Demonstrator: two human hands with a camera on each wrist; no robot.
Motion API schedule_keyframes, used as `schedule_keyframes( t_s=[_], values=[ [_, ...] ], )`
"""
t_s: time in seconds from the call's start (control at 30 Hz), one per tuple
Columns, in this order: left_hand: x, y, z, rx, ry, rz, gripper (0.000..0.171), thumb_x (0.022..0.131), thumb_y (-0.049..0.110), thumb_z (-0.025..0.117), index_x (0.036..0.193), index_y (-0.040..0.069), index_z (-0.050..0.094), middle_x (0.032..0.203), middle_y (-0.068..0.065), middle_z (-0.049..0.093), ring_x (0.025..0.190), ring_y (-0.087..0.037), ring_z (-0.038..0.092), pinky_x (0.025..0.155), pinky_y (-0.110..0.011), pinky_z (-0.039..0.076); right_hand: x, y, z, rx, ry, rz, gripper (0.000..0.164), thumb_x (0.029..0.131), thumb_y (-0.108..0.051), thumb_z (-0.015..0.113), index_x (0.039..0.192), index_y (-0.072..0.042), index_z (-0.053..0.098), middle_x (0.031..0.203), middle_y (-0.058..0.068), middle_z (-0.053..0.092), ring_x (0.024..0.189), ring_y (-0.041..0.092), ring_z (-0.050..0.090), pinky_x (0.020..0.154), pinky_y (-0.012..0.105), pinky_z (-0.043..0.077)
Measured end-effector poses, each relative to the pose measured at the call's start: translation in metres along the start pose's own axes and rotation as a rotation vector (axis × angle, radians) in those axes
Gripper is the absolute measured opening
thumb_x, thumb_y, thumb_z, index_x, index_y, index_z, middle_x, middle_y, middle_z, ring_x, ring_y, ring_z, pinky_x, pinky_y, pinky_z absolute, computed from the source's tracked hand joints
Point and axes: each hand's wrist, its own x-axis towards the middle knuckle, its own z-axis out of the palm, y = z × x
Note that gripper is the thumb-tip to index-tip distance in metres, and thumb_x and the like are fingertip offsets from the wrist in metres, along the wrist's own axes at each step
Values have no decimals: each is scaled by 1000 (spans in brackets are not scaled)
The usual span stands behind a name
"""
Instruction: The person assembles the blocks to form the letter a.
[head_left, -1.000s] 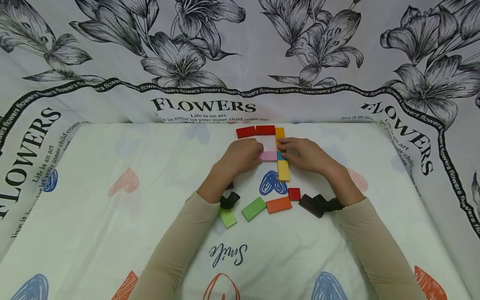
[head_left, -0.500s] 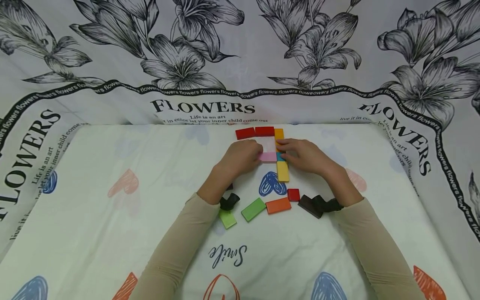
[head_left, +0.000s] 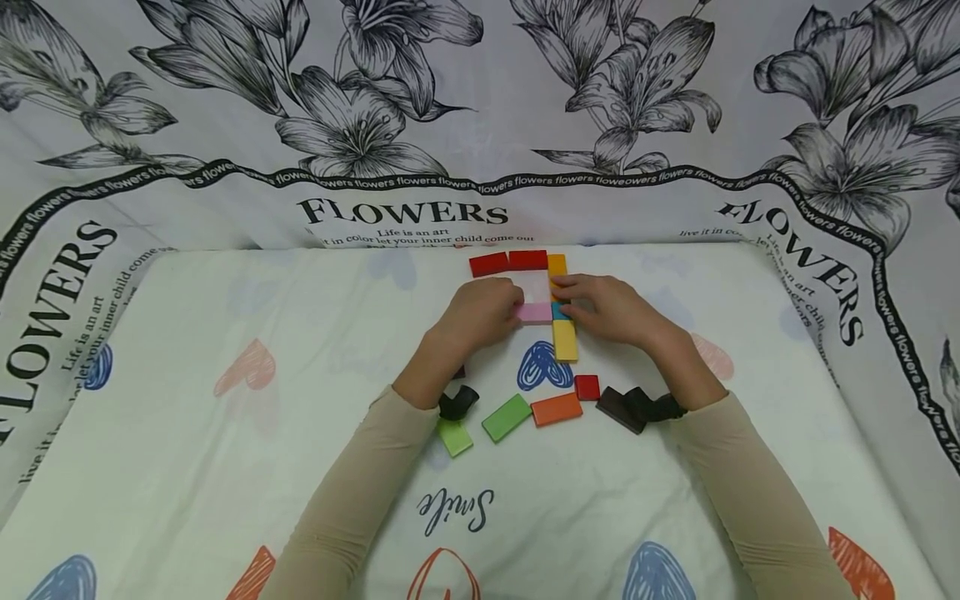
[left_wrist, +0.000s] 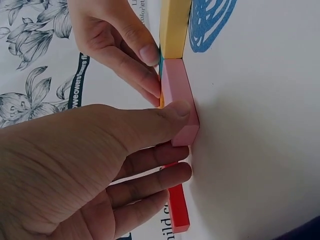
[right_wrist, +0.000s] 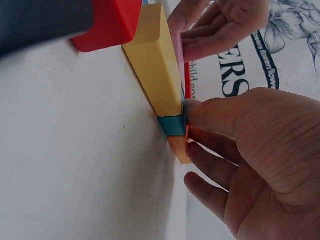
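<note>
In the head view, my left hand point(head_left: 483, 312) pinches the left end of a pink block point(head_left: 536, 313); its thumb lies on the block in the left wrist view. My right hand point(head_left: 611, 310) is at the right side of a column. There its thumb touches a small blue block point(right_wrist: 171, 125) and its fingers touch an orange-yellow block point(head_left: 557, 265). A yellow block point(head_left: 566, 341) continues the column below the blue one. The pink block's right end meets the column. Two red blocks point(head_left: 528, 260) lie end to end along the top.
Below the hands lie a small red block point(head_left: 587, 387), an orange block point(head_left: 557, 410), a green block point(head_left: 506, 418), a light green block point(head_left: 455, 437) and a dark block point(head_left: 619, 410). Black wrist pieces point(head_left: 458, 403) sit near them. A flowered cloth point(head_left: 375, 117) stands behind.
Both hands keep their places at the pink and blue blocks. The whole head view shifts very slightly; the blocks show no clear movement.
</note>
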Motion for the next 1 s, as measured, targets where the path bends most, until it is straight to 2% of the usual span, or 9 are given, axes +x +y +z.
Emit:
schedule_keyframes(
  t_s=[0.33,0.57,0.8,1.0],
  values=[
    [1,-1,-1,3,-2,1,27,99,23,74,122,10,78,108,-6,78,94,-22,67,91,-33,59,-1,-1,-1,8,-6,8,42,105,-17,65,146,-6,62,161,11,54,155,40,43,126,60,37],
    [0,-1,3,-1,21,-23,26,99,23,75,120,10,79,104,-6,77,92,-21,65,89,-32,58,0,1,-1,7,-10,-1,43,105,-17,65,146,-6,62,162,11,54,155,40,43,126,59,36],
    [1,3,7,3,35,-22,30,100,25,74,126,10,76,106,-7,76,94,-21,66,90,-31,58,-1,1,-2,9,0,30,43,104,-19,67,145,-6,63,161,9,54,155,38,44,125,59,37],
    [0,2,7,3,36,-39,30,101,26,72,127,12,76,107,-6,76,93,-21,65,89,-31,58,0,-1,-3,21,-11,17,43,104,-18,67,146,-7,62,162,9,53,156,38,43,125,59,37]
  ],
)
